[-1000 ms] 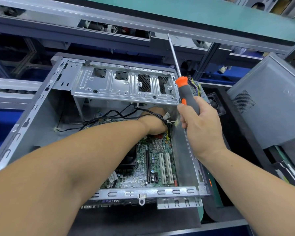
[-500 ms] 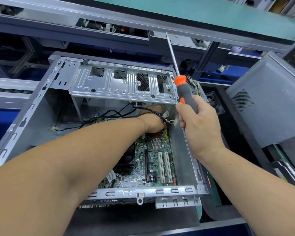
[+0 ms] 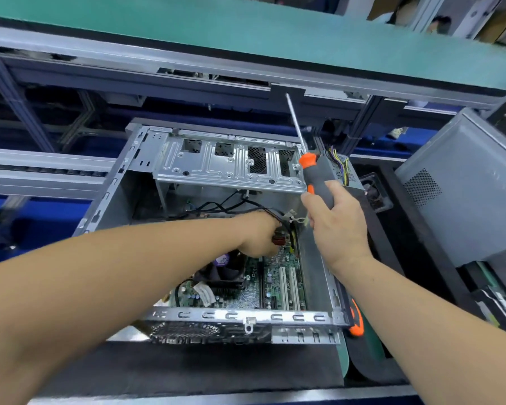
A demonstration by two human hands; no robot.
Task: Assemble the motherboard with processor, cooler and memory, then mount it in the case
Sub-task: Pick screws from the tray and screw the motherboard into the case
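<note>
In the head view, the motherboard (image 3: 278, 283) is seen lying inside the open computer case (image 3: 240, 317), which rests on the dark bench (image 3: 187, 372). The cooler (image 3: 227, 271) is already seated on the board, and white expansion slots (image 3: 288, 287) are visible to its right; memory modules cannot be made out.

The left hand (image 3: 260, 235) is reached deep into the case, below the drive cage (image 3: 231, 165), and a dark red connector (image 3: 279, 239) appears to be held at its fingertips, though the fingers are largely hidden behind the hand, so their state cannot be told with confidence. Black cables (image 3: 216, 206) are draped above it.

The right hand (image 3: 338, 226) is wrapped around the grey-and-orange screwdriver (image 3: 316, 176), whose shaft points up and away, clear of the case.

Compared with half a second ago, the left hand has been drawn slightly back from under the cage, so that the connector and more of the cooler are exposed; the screwdriver is kept raised and idle. This suggests that the board is already in place and that cable routing, not screwing, is the step in hand.
</note>
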